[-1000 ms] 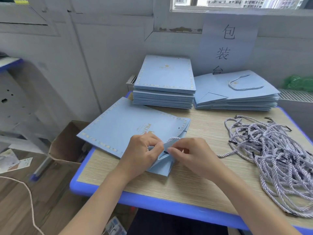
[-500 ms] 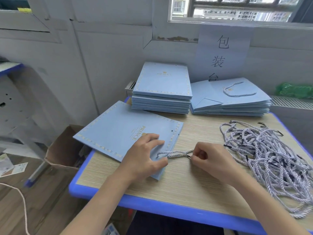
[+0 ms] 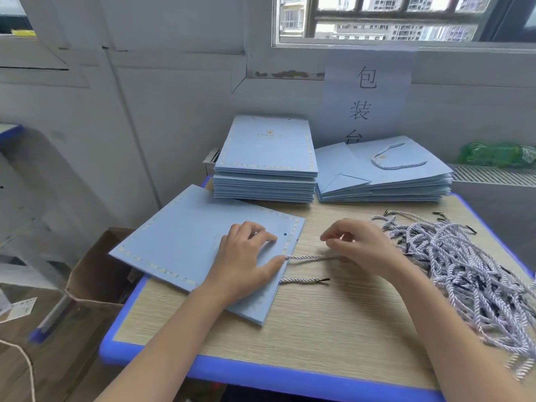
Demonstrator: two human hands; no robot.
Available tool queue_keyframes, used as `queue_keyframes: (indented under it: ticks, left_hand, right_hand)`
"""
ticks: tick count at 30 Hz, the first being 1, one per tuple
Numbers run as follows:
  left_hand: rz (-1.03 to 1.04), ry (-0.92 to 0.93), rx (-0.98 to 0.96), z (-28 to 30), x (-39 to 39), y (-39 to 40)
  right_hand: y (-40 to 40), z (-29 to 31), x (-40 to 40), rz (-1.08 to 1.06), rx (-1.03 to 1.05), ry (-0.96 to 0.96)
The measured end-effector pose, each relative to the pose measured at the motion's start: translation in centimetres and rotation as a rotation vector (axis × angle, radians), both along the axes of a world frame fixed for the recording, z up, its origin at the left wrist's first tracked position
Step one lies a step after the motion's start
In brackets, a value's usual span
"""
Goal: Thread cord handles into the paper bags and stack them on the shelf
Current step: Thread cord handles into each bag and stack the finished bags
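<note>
Left hand (image 3: 246, 256) is pressing flat on the bag (image 3: 185, 245), fingers spread and straight, thumb lying along the bag's open right edge. Not gripping, just pinning it to the table (image 3: 333, 323).

Right hand (image 3: 359, 245) is sitting just right of that edge, fingers loosely curled. The cord (image 3: 313, 257) is running under it; whether the hand is actually pinching the cord, can't tell, since the palm is hiding the contact.

Key geometry: the cord is coming out of the bag mouth at the left thumb and lying roughly left-right, long axis pointing at the right hand. Its other end, with the dark tip (image 3: 323, 280), is lying free on the table just below, parallel, nearer to me. The open hole (image 3: 285, 234) is sitting above the thumb, near the bag's right edge. The right hand is nearer to the loose tip; my guess is it takes that end to the hole next.

Table is wood-grain with a blue rim. Cord pile (image 3: 464, 271) on the right, unthreaded stack (image 3: 265, 163) at back, finished stack (image 3: 385, 172) beside it under a window (image 3: 406, 18). Cardboard box (image 3: 98, 271) on the floor to the left.
</note>
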State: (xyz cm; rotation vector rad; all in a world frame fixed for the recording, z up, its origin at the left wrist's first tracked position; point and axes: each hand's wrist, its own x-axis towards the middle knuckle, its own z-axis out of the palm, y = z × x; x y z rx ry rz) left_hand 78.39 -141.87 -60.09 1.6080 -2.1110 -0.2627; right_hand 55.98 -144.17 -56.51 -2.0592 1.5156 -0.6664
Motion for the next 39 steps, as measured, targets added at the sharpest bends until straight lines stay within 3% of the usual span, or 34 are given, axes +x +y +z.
queue_keyframes:
  ticks: [4, 9, 20, 23, 26, 28, 33, 39]
  left_hand:
    - [-0.015, 0.058, 0.024, 0.0, 0.1, -0.2]
    - [-0.035, -0.061, 0.069, -0.4, -0.1, -0.3]
    - [0.020, -0.066, -0.062, -0.2, -0.5, 0.5]
    - [-0.052, -0.082, -0.043, 0.0, -0.9, 1.1]
    - [-0.087, -0.130, -0.023, 0.2, -1.2, 1.4]
    - [-0.100, -0.139, -0.023, 0.2, -1.3, 1.5]
    - [-0.143, -0.095, -0.026, 0.3, -1.6, 1.6]
    - [-0.142, -0.059, -0.022, 0.3, -1.6, 1.5]
  right_hand:
    - [0.1, -0.8, -0.3, 0.048, -0.010, 0.079]
    - [0.7, -0.8, -0.6, 0.061, -0.053, 0.109]
    - [0.6, -1.8, -0.4, 0.051, -0.157, 0.193]
    - [0.6, -1.6, 0.1, 0.002, -0.173, 0.009]
    - [0.8, -1.1, 1.2, 0.004, -0.031, -0.316]
    - [0.8, -1.3, 1.9, 0.029, 0.004, -0.395]
    - [0.8, -2.0, 3.0, 0.047, -0.031, -0.252]
    - [0.1, -3.2, 3.8, -0.009, -0.227, -0.094]
